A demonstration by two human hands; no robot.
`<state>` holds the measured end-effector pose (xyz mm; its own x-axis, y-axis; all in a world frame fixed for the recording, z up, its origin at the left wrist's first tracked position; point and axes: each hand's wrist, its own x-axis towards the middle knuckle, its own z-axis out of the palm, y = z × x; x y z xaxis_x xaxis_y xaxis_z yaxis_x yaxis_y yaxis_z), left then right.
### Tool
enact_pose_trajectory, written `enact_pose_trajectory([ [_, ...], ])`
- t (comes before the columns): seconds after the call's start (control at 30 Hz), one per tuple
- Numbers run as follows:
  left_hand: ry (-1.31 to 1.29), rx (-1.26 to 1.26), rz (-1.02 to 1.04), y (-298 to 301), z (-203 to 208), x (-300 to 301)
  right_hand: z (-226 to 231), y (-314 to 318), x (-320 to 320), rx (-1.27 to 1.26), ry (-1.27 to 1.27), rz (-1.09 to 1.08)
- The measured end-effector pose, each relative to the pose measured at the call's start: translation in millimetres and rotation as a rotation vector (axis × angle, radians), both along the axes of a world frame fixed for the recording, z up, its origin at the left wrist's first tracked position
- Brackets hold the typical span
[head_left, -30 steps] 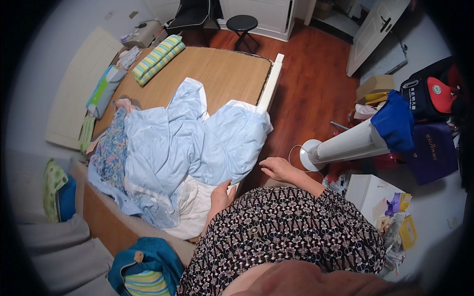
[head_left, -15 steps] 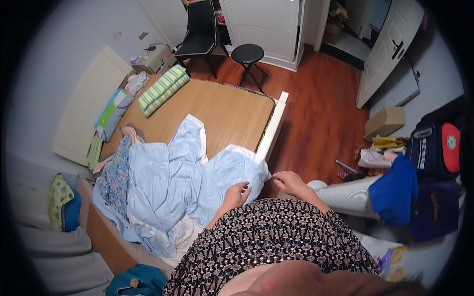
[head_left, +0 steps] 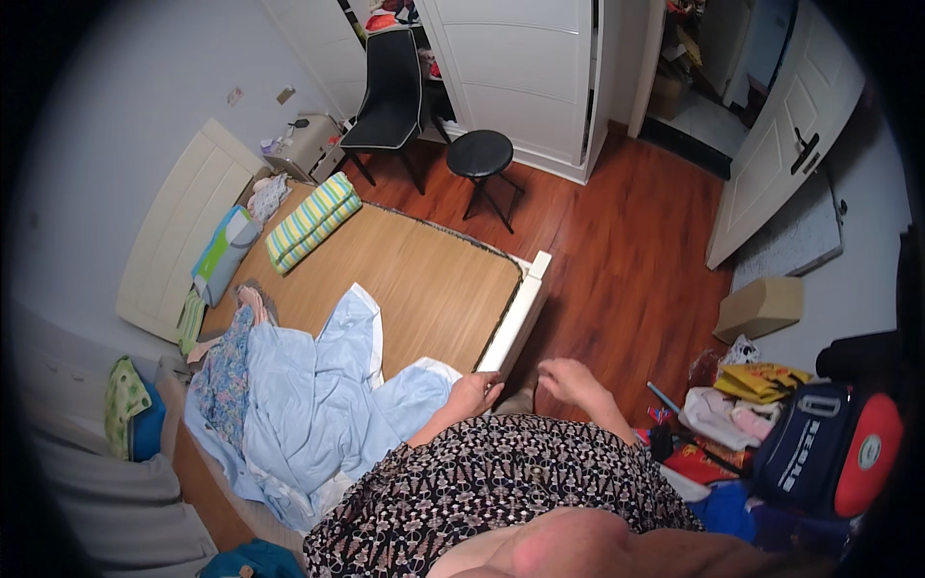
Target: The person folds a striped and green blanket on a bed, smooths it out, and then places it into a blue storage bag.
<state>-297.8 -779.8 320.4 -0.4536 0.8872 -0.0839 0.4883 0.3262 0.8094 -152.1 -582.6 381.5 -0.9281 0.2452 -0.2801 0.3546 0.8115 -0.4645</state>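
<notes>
My left hand (head_left: 474, 393) hovers in front of my body, close to the white footboard rail (head_left: 518, 306) of the bed. Its fingers are loosely bent and apart, with nothing seen in them. To its right, my right hand (head_left: 570, 379) hangs over the wooden floor, fingers slightly curled and empty. A rumpled light blue quilt (head_left: 308, 385) with white edging spreads over the near part of the bed, left of my left hand. Beside it lies a blue floral cloth (head_left: 224, 371). Bare tan mat (head_left: 424, 279) covers the rest of the bed.
A striped rolled pillow (head_left: 313, 222) lies at the bed's far side. Beyond stand a black chair (head_left: 390, 96), a round black stool (head_left: 480, 154) and a white wardrobe (head_left: 511, 77). At right are an open door (head_left: 785, 144), a beige box (head_left: 761, 308) and a dark blue-and-red bag (head_left: 819, 453).
My view and body have shifted forward along the bed's foot. My left hand now appears by the footboard rail instead of over the quilt. The white striped roll at right has left view.
</notes>
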Motion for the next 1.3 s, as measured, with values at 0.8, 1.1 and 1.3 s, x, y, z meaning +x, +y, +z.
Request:
enact_pose_trajectory([
  [0.8,-0.263,0.405,0.303,258.3,-23.8,-150.8,59.1,245.6,-154.8,-0.003,0.076,0.153],
  [1.1,-0.398,0.316,0.442,308.4,-14.8,-190.4,73.5,319.3,-258.4,-0.107,-0.045,0.330],
  [1.3,-0.389,0.292,0.491,332.3,-11.1,-198.5,71.3,330.3,-301.5,-0.188,-0.125,0.394],
])
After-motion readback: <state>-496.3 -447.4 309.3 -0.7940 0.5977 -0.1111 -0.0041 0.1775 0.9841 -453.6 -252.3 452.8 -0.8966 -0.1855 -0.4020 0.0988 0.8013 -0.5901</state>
